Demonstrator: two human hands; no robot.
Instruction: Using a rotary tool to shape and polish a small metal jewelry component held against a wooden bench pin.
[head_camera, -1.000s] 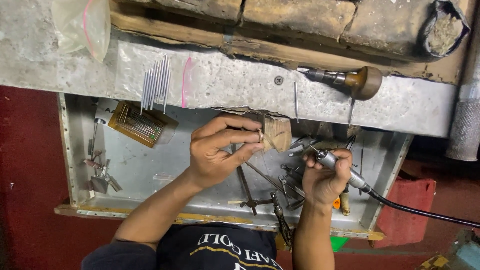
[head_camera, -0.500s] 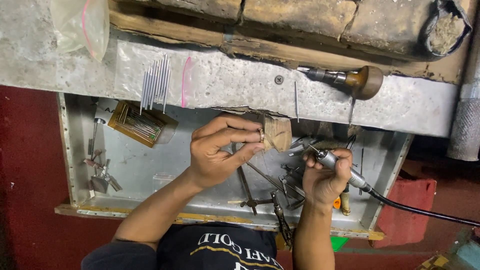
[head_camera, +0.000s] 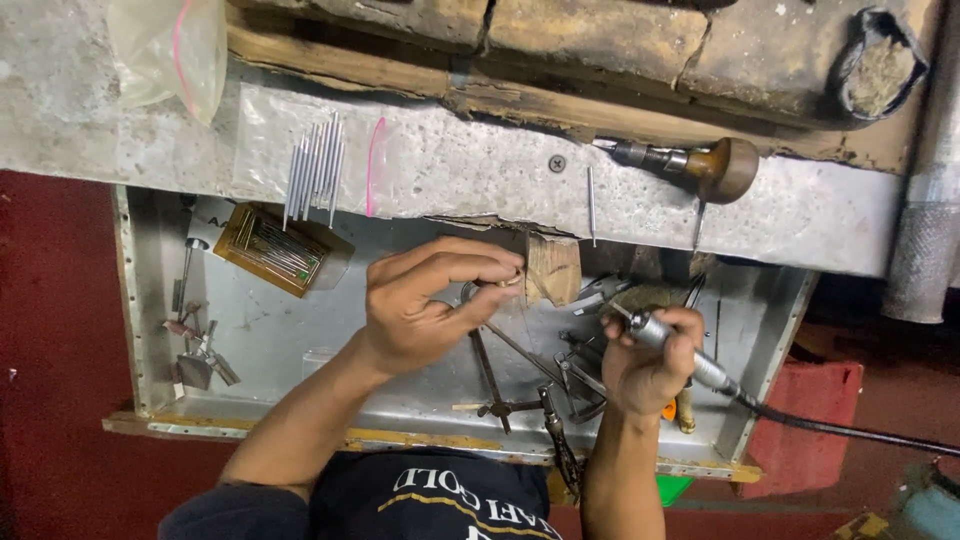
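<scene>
Between the thumb and fingertips of the left hand (head_camera: 425, 310) sits a small gold-coloured ring (head_camera: 505, 281), pinched tight and held just beside the worn wooden bench peg (head_camera: 552, 268). Right of those fingers, the right hand (head_camera: 648, 365) is curled in a closed grip around a slim silver rotary handpiece (head_camera: 668, 345) with a black cable (head_camera: 850, 432); its tip points toward the ring but stands apart from it. Below both sets of fingers lies a shallow grey metal tray (head_camera: 300, 340) scattered with dark pliers and hand tools (head_camera: 560, 400) (their kinds are hard to tell). Further left of the pinching fingers stands a small yellow box of thin steel bits (head_camera: 278, 250). Beyond the fingers, on the grey bench top (head_camera: 480, 170), lie a clear bag of silver rods (head_camera: 315, 170) and a wooden-knobbed hand tool (head_camera: 700, 165).
</scene>
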